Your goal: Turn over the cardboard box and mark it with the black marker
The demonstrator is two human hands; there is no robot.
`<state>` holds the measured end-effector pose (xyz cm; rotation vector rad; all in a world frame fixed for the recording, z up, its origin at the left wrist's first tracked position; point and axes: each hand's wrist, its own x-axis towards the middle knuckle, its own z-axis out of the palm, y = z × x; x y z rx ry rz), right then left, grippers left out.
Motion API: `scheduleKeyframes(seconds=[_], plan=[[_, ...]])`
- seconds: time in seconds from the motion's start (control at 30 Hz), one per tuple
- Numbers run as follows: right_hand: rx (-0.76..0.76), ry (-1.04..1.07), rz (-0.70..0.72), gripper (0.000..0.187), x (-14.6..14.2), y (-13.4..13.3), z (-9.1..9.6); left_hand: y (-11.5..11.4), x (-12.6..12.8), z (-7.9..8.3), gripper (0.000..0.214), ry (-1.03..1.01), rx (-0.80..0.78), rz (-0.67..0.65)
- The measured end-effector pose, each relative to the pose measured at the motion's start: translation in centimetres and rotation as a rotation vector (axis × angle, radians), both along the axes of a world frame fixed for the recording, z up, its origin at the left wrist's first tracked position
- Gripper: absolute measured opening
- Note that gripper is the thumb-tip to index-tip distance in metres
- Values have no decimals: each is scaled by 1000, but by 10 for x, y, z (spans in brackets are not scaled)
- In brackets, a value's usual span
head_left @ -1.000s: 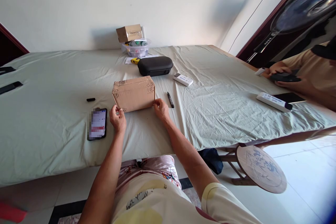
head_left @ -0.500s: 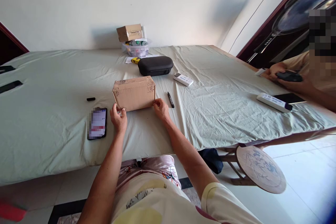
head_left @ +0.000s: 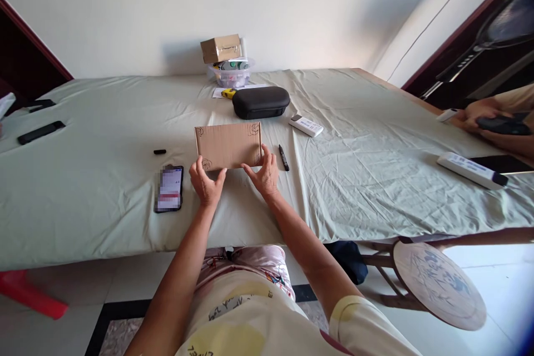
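A brown cardboard box point(head_left: 228, 146) with scribbled swirls at its corners is between my two hands at the near part of the table. My left hand point(head_left: 207, 182) grips its lower left corner, thumb along the bottom edge. On the other side, my right hand point(head_left: 263, 173) holds the lower right corner in the same way. A black marker point(head_left: 283, 157) lies uncapped just right of my right hand. Its black cap point(head_left: 159, 151) rests to the left of the box. Below the cap lies a phone point(head_left: 169, 189) with a lit, partly blurred screen.
Behind the box sit a black zip case point(head_left: 261, 102), a yellow tape measure point(head_left: 228, 93) and a white device point(head_left: 306, 125). A plastic tub point(head_left: 230, 76) carries a smaller carton point(head_left: 221, 48). At right, another person's hands point(head_left: 492, 117) hold a dark object. A wooden stool point(head_left: 440, 283) stands below.
Both hands have tilted the box so that one broad face shows and its top side is hidden. My thumbs now lie along its lower edge. The whole view has shifted left.
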<state>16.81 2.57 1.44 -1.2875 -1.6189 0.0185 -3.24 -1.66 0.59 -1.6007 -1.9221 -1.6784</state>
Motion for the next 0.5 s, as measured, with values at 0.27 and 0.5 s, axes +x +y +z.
scheduleKeyframes(seconds=[0.27,0.5], plan=[[10,-101,-107,88,-12,-8,2,-1,19,5,95,12,-84,67],[-33,-101,-87,85,-12,-7,0,-1,18,6,93,-39,-121,41]])
